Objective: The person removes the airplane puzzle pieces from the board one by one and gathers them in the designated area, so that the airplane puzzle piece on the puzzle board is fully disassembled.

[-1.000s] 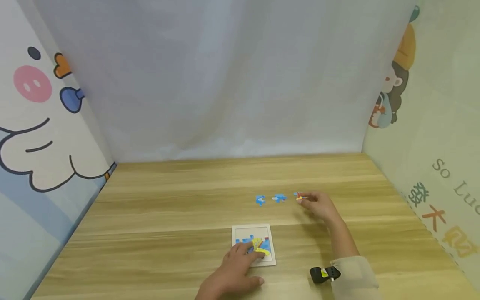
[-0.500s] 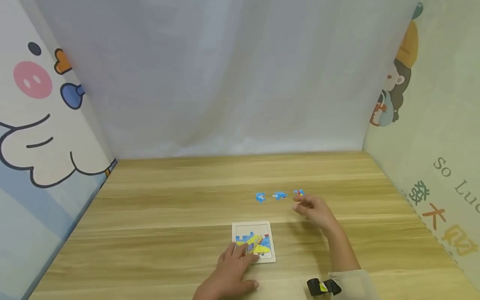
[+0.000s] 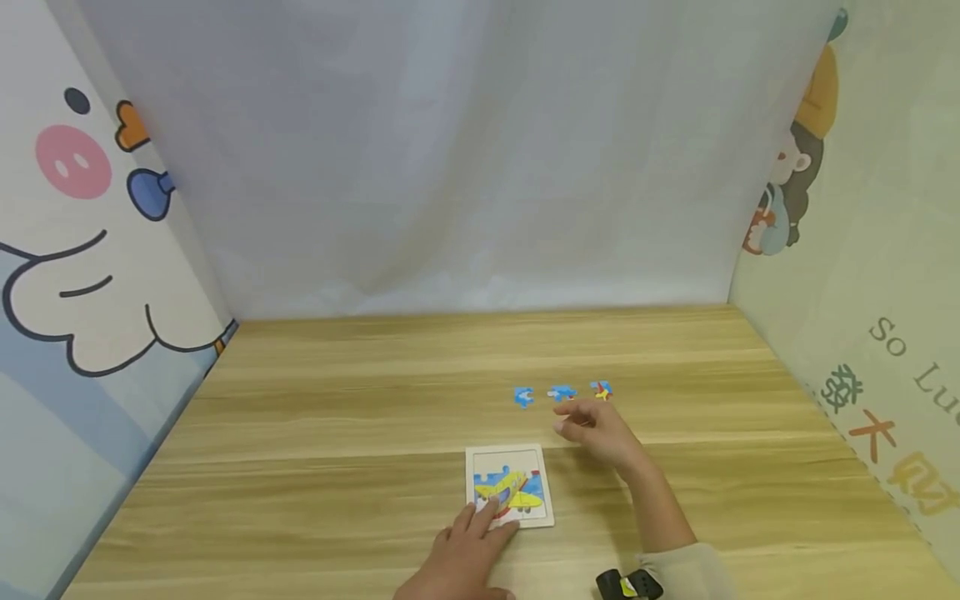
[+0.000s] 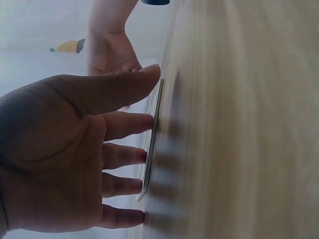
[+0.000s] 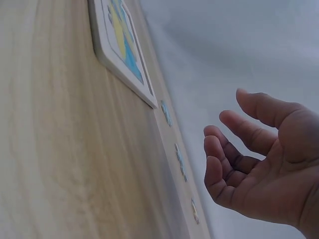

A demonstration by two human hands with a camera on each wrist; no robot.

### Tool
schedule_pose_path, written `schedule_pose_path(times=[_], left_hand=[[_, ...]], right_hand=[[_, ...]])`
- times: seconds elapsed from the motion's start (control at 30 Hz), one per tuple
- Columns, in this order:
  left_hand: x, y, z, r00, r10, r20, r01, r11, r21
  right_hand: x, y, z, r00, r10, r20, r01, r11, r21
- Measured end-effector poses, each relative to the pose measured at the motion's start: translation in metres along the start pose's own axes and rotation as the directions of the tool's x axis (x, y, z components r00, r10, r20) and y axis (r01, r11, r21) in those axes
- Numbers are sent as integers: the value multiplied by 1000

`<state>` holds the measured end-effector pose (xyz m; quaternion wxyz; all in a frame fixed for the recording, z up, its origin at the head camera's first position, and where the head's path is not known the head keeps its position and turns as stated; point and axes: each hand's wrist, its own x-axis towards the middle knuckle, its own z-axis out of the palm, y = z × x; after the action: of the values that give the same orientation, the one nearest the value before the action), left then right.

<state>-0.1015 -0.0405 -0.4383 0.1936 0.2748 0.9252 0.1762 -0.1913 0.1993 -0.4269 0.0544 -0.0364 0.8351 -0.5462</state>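
A square jigsaw tray (image 3: 525,460) with a pale frame lies on the table, its lower part filled with pieces showing a yellow airplane on blue. My left hand (image 3: 468,557) rests its straight fingertips on the tray's near edge and lower left part. Beyond the tray, three loose puzzle pieces lie in a row: a left one (image 3: 523,397), a middle one (image 3: 562,392) and a right one (image 3: 602,389) with red and yellow on it. Just in front of the middle piece hovers my right hand (image 3: 603,437), fingers loosely bent, nothing between them; the right wrist view (image 5: 269,164) agrees.
The wood-grain table (image 3: 315,433) runs back to a pale grey curtain (image 3: 450,167). Printed cartoon panels stand on the left (image 3: 75,250) and right (image 3: 862,250). A black device (image 3: 628,585) sits at my right wrist.
My right hand has let go of the rightmost piece, leaving it on the table, and has moved left and nearer. My left hand has slid slightly back toward the tray's near edge.
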Motion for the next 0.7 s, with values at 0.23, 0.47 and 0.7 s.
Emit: schedule_pose_path(times=[0.23, 0.47, 0.7], left_hand=[[0, 3, -3, 1000, 15, 7, -15, 1000, 18], [2, 5, -5, 999, -4, 33, 4, 1000, 13], [4, 7, -7, 998, -22, 63, 22, 1000, 2]], right_hand=[[3, -4, 15, 994, -75, 76, 78, 996, -40], [6, -4, 26, 976, -161, 143, 168, 985, -33], [6, -8, 39, 968, -157, 196, 163, 986, -19]])
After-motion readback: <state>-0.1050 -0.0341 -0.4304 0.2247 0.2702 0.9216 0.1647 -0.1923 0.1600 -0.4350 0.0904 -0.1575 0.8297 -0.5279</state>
